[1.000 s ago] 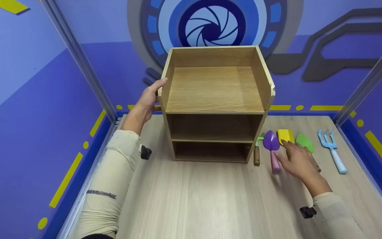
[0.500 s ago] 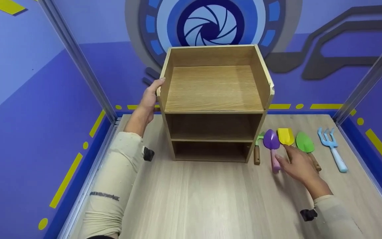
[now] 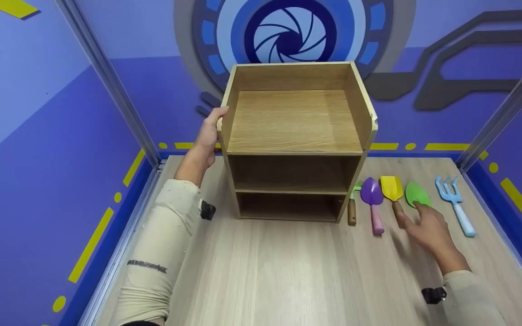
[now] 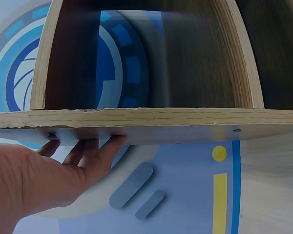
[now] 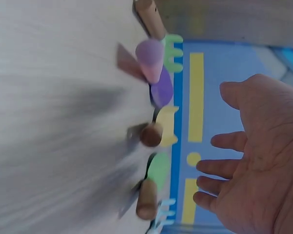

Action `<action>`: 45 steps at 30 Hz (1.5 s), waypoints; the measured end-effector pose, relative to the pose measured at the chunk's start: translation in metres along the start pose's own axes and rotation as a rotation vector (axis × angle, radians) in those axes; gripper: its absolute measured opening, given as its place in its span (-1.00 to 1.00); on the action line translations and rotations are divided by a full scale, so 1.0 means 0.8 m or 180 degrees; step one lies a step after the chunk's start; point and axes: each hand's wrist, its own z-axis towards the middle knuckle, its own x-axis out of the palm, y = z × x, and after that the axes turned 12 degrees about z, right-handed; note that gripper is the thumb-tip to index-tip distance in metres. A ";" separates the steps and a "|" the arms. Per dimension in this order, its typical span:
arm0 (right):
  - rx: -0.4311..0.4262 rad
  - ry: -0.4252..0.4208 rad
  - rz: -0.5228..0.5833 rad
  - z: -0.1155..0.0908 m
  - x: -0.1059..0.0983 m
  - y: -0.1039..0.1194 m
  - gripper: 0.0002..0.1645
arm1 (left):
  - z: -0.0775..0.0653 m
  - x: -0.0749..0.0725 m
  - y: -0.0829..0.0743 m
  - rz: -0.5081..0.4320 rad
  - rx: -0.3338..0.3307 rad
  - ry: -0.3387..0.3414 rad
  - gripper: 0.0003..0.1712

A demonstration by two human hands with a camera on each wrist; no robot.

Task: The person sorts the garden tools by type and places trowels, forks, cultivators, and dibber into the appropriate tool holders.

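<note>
Wooden shelf unit (image 3: 292, 124) stood at wearer's 12 o'clock, left hand (image 3: 208, 132) pinching its 9-o'clock side. Right hand (image 3: 431, 228), fingers apart, hovered near green trowel (image 3: 416, 194), 2 o'clock. Looked like reach step; grasping called for lowering, closing fingers.

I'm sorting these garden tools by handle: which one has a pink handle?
The purple-bladed trowel, between the green rake and yellow shovel. Only its handle is pink; the other four are brown or light blue.
</note>
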 end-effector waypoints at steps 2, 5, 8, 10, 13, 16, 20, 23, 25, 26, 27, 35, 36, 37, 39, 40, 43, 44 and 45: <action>0.0093 -0.0045 0.0013 -0.001 -0.007 -0.008 -0.11 | 0.001 -0.001 0.000 -0.0022 0.0011 0.0016 -0.09; 0.0302 -0.0129 0.0030 0.000 -0.020 -0.020 -0.07 | 0.002 -0.002 0.001 -0.0030 0.0012 0.0045 -0.09; 0.0546 -0.0222 0.0050 0.003 -0.034 -0.032 -0.04 | 0.000 -0.007 0.001 -0.0015 0.0023 0.0076 -0.12; 0.0720 -0.0275 0.0075 0.006 -0.043 -0.040 -0.02 | -0.002 -0.012 0.000 0.0014 0.0047 0.0120 -0.13; 0.0957 -0.0321 0.0140 0.009 -0.056 -0.053 -0.01 | -0.002 -0.017 -0.004 0.0011 0.0052 0.0203 -0.14; 0.1248 -0.0315 0.0224 0.007 -0.066 -0.066 0.03 | 0.000 -0.019 -0.007 -0.0013 0.0015 0.0327 -0.15; 0.1450 -0.0313 0.0273 0.001 -0.068 -0.079 0.05 | 0.002 -0.020 -0.007 -0.0039 -0.0052 0.0433 -0.15; 0.1460 -0.0361 0.0239 -0.001 -0.068 -0.084 0.03 | 0.003 -0.019 -0.007 -0.0059 -0.0050 0.0435 -0.15; 0.1502 -0.0386 0.0226 0.000 -0.069 -0.086 0.01 | 0.003 -0.018 -0.007 -0.0085 -0.0043 0.0436 -0.15; 0.1547 -0.0370 0.0216 0.001 -0.070 -0.087 0.01 | 0.003 -0.018 -0.006 -0.0090 -0.0035 0.0437 -0.15; 0.1592 -0.0343 0.0223 0.002 -0.071 -0.087 0.01 | 0.003 -0.018 -0.006 -0.0082 -0.0024 0.0435 -0.15; 0.1955 -0.0062 0.0268 0.022 -0.080 -0.096 0.07 | 0.003 -0.023 -0.003 -0.0005 0.0047 0.0354 -0.14; 0.1992 -0.0049 0.0246 0.024 -0.080 -0.098 0.06 | 0.003 -0.023 -0.003 -0.0016 0.0042 0.0353 -0.14; 0.2024 -0.0031 0.0224 0.025 -0.080 -0.100 0.06 | 0.002 -0.023 -0.003 -0.0035 0.0026 0.0351 -0.14; 0.2060 0.0012 0.0171 0.026 -0.079 -0.105 0.04 | 0.002 -0.022 -0.003 -0.0050 -0.0005 0.0349 -0.13; 0.2062 0.0025 0.0139 0.026 -0.078 -0.107 0.02 | 0.002 -0.022 -0.003 -0.0050 -0.0007 0.0349 -0.14; 0.2000 0.0036 0.0019 0.026 -0.075 -0.113 -0.08 | 0.002 -0.020 -0.002 -0.0007 0.0022 0.0330 -0.16; 0.1976 0.0022 0.0002 0.025 -0.074 -0.115 -0.12 | 0.002 -0.019 -0.002 0.0015 0.0044 0.0322 -0.16; 0.1953 -0.0002 -0.0005 0.025 -0.073 -0.118 -0.16 | 0.001 -0.018 -0.002 0.0039 0.0070 0.0315 -0.16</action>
